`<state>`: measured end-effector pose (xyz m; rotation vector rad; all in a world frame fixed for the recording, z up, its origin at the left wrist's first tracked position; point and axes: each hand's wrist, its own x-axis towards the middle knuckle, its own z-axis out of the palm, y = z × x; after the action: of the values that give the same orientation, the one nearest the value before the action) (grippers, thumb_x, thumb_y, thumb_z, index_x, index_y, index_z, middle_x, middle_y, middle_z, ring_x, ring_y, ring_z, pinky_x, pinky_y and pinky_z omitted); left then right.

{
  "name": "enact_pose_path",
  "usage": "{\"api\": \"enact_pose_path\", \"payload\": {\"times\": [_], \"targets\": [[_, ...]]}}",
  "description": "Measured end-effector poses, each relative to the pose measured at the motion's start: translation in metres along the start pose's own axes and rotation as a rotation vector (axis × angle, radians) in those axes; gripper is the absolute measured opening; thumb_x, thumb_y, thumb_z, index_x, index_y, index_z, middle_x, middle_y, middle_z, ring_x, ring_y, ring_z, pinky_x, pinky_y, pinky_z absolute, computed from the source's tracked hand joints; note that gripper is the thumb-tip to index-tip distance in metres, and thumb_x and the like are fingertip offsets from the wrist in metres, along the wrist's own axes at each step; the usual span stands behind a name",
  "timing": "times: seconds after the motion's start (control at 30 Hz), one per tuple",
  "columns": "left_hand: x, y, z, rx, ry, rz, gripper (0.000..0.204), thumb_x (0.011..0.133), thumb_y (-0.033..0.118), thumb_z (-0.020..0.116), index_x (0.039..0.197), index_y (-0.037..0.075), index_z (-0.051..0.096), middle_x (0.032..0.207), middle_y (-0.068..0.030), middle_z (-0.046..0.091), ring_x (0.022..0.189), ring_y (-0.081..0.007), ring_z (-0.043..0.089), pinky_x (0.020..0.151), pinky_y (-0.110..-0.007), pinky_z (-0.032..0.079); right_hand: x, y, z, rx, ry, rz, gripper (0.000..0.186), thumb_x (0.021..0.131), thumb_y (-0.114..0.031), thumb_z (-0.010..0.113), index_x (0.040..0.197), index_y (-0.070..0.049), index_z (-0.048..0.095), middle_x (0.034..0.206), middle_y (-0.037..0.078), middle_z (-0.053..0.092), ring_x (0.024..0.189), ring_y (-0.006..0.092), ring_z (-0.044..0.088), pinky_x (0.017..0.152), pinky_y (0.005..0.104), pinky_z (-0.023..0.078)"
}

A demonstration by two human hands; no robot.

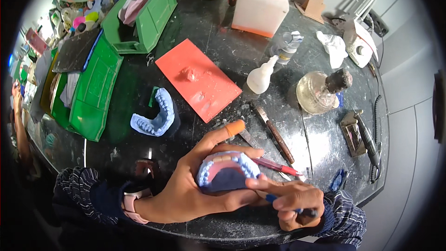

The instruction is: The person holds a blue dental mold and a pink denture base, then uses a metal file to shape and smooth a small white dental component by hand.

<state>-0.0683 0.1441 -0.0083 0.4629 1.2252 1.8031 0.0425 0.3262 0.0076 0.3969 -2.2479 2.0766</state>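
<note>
My left hand (179, 193) is wrapped round a light-blue dental cast (251, 167) that carries pink wax and a few cream front teeth. An orange cover sits on one of its fingertips. Close against the cast's right side, my right hand (299, 200) pinches a slim tool with a blue part (270, 198); its tip is hidden. Beyond the cast lie a red pen (278, 166) and a wax knife with a brown handle (278, 144). A second blue arch-shaped cast (165, 116) rests farther left, near a red wax sheet (179, 67) with a wax lump on it.
Green bins (155, 23) stand at the far left. Toward the back are a white jug (258, 11), a white dropper bottle (260, 79) and a stoppered glass bottle (311, 95). A corded handpiece (367, 137) leans on a stand at right. Another person's arm (21, 125) shows far left.
</note>
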Motion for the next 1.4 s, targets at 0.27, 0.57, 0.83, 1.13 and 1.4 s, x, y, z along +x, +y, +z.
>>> {"api": "enact_pose_path", "payload": {"times": [0.27,0.57,0.83,1.13,1.4], "targets": [[-0.001,0.000,-0.008,0.315,-0.167,0.341,0.070,0.069,-0.001,0.073,0.125,-0.006,0.032,0.117,-0.0209,0.053,0.104,-0.0326,0.056,0.089,-0.043,0.048,-0.007,0.005,0.002,0.091,0.127,-0.238,0.020,0.081,0.001,0.058,0.101,0.000,0.053,0.106,0.022,0.058,0.106,0.0409,0.053,0.093,0.0490,0.042],[-0.002,-0.009,-0.002,0.419,-0.158,0.376,0.061,0.073,0.004,0.071,0.122,-0.006,0.037,0.107,-0.0281,0.057,0.105,-0.0350,0.055,0.088,-0.043,0.047,-0.017,-0.001,0.005,-0.004,0.087,-0.156,0.038,0.069,0.007,0.069,0.103,-0.001,0.057,0.100,0.016,0.055,0.106,0.0389,0.053,0.080,0.0356,0.054],[-0.002,-0.010,-0.004,0.239,-0.187,0.252,0.064,0.075,-0.006,0.065,0.130,-0.009,0.032,0.128,-0.0208,0.045,0.118,-0.0254,0.047,0.097,-0.033,0.038,-0.012,-0.007,0.004,0.097,-0.080,-0.031,0.040,0.070,0.014,0.062,0.109,0.004,0.054,0.111,0.024,0.053,0.105,0.0420,0.052,0.072,0.0364,0.056],[0.002,-0.011,-0.009,0.550,-0.190,0.411,0.073,0.077,0.020,0.069,0.131,-0.007,0.026,0.106,-0.0295,0.056,0.099,-0.0316,0.059,0.087,-0.041,0.047,0.003,0.003,0.008,-0.276,-0.020,-0.290,0.031,0.073,0.005,0.065,0.102,0.006,0.057,0.105,0.024,0.056,0.098,0.0379,0.058,0.073,0.0328,0.055],[0.001,-0.006,-0.010,0.648,-0.192,0.422,0.075,0.077,0.024,0.068,0.130,-0.010,0.026,0.100,-0.0288,0.059,0.099,-0.0308,0.059,0.085,-0.041,0.049,0.002,0.017,0.004,-0.406,-0.057,-0.567,0.026,0.074,0.002,0.065,0.098,0.007,0.057,0.099,0.025,0.059,0.094,0.0355,0.061,0.079,0.0338,0.052]]}}
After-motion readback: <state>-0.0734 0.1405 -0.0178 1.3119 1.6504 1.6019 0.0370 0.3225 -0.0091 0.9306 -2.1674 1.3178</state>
